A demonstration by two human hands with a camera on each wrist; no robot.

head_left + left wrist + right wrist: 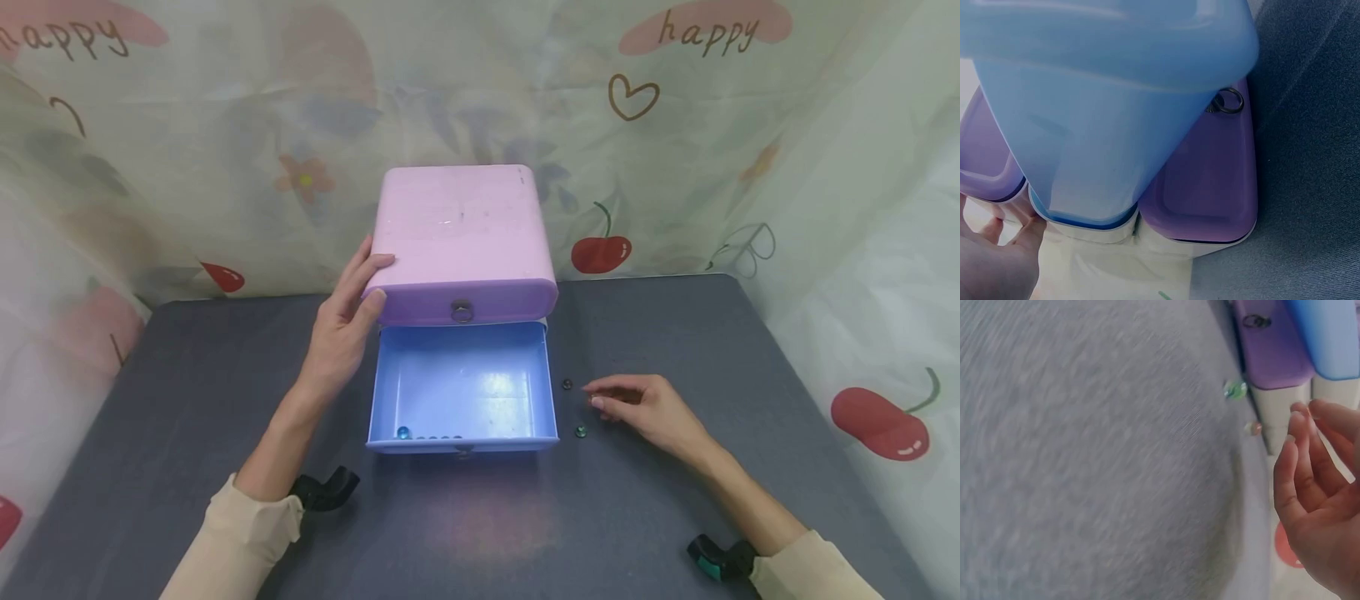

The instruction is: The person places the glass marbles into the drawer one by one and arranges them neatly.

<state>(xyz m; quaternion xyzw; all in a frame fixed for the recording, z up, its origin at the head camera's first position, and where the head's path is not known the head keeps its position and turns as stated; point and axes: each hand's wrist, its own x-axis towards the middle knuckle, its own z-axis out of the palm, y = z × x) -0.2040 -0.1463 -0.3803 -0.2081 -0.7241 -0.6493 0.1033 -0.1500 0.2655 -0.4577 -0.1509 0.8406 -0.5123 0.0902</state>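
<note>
A pink and purple drawer box [463, 225] stands mid-table with its blue drawer [457, 375] pulled out. My left hand [339, 337] rests against its upper left side, fingers over the top edge and thumb at the front corner. Several small marbles lie along the drawer's front wall, including a blue marble [403, 432]. To the right of the drawer, a dark marble [567, 384] and a green marble [581, 431] are on the table. Just right of both hovers my right hand [654, 411], fingers loosely bent, fingertips close to the thumb; nothing shows between them.
Below the blue drawer is a closed purple drawer [1207, 169] with a ring pull [1230, 100]. The dark grey tabletop [465, 533] ends at a patterned curtain [465, 92] behind the box. Black wrist devices sit on both forearms.
</note>
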